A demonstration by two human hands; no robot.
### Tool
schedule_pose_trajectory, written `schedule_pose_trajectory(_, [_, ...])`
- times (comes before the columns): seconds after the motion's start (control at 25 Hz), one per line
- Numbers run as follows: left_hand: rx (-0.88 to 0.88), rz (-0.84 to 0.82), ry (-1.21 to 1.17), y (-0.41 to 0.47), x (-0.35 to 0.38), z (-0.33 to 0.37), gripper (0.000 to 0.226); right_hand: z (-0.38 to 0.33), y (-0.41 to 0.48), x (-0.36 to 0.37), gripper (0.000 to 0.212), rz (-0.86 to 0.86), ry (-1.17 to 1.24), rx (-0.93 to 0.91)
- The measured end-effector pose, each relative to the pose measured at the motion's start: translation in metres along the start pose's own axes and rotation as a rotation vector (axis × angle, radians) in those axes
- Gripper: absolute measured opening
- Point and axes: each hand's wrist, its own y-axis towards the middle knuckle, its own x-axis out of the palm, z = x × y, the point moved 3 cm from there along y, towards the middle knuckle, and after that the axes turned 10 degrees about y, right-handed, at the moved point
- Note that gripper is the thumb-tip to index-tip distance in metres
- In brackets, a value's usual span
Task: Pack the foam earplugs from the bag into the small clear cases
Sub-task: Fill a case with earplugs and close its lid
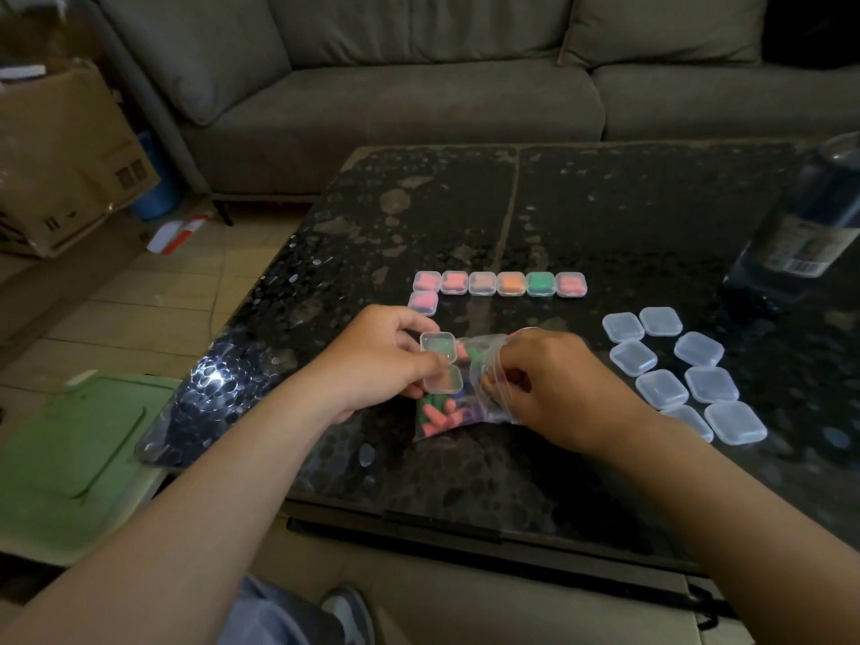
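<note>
My left hand holds an opened small clear case, its lid hinged up, just above the table. My right hand has its fingers inside the mouth of a clear zip bag that holds several pink, green and purple foam earplugs. The bag lies between my hands. Whether the fingers pinch an earplug is hidden. A row of filled cases with pink, orange and green earplugs stands farther back. Several closed empty clear cases lie to the right.
The dark speckled glass table has a dark bottle at its right edge. A grey sofa stands behind, a cardboard box at far left, and a green lid beside the table.
</note>
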Motion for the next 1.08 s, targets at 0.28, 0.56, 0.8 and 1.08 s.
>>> schedule_pose_trajectory(0.28, [0.003,0.0,0.0,-0.003,0.001,0.003,0.026,0.003,-0.004,-0.007,0.007,0.033,0.045,-0.01])
schedule_pose_trajectory(0.56, [0.007,0.0,0.009,-0.004,0.002,0.006,0.025,0.007,-0.009,-0.025,0.012,0.075,0.173,0.117])
schedule_pose_trajectory(0.8, [0.021,0.054,0.028,-0.003,0.003,0.008,0.03,0.006,-0.013,-0.041,0.014,0.175,0.298,0.196])
schedule_pose_trajectory(1.08, [0.151,0.117,-0.11,-0.003,0.009,0.016,0.037,0.007,-0.015,-0.05,0.019,0.326,0.432,0.128])
